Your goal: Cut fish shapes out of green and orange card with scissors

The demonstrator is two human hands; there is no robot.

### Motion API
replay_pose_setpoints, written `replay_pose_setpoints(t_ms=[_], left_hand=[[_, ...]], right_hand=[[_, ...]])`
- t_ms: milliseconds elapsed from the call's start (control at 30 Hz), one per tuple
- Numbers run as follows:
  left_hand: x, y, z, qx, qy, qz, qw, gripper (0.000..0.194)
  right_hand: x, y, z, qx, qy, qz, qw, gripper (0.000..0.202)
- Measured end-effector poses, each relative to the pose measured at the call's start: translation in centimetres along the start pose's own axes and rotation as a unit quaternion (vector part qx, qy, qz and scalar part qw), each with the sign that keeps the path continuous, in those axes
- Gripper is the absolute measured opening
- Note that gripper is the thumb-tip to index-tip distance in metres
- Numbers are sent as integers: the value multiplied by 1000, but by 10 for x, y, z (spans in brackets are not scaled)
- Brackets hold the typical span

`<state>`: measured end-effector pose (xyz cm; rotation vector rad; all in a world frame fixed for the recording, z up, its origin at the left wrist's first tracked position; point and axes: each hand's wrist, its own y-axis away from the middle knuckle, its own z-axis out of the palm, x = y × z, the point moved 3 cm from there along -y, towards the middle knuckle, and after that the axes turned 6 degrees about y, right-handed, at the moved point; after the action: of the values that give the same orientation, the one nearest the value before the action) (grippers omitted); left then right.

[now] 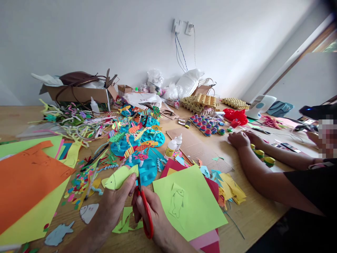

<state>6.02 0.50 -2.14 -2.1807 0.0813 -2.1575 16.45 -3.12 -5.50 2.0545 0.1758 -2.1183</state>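
Observation:
Between the fingers and thumb of my left hand [116, 196] is a light green paper fish [117, 178] with a drawn eye and outline. My right hand [151, 207] grips red-handled scissors [147, 214], whose dark blades meet the tail end of the paper fish. Green paper scraps [126, 221] lie on the table below my hands. To the right is a stack of colored paper topped by a green sheet [197, 203], on which a cut piece with a drawn fish [177, 201] rests. A grey-blue paper fish [59, 233] and a white fish head [88, 213] lie at left.
Blue crafted pieces with colorful paper fish [139, 140] stand ahead, beside white glue bottles [171, 147]. Orange paper [31, 182] covers the left side. A co-worker's arms [250, 158] reach in at right, near painted egg-carton pieces [259, 153]. Egg trays [200, 102] sit toward the wall.

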Motion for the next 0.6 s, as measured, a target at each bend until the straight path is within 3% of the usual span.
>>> replay_pose_setpoints(t_ms=[400, 600], left_hand=[[2, 0, -1, 1, -44, 20, 999, 28], [-1, 0, 0, -13, -21, -3, 1000, 28]], right_hand=[[-1, 0, 0, 7, 13, 9, 1000, 57], [-2, 0, 0, 12, 10, 6, 1000, 56]])
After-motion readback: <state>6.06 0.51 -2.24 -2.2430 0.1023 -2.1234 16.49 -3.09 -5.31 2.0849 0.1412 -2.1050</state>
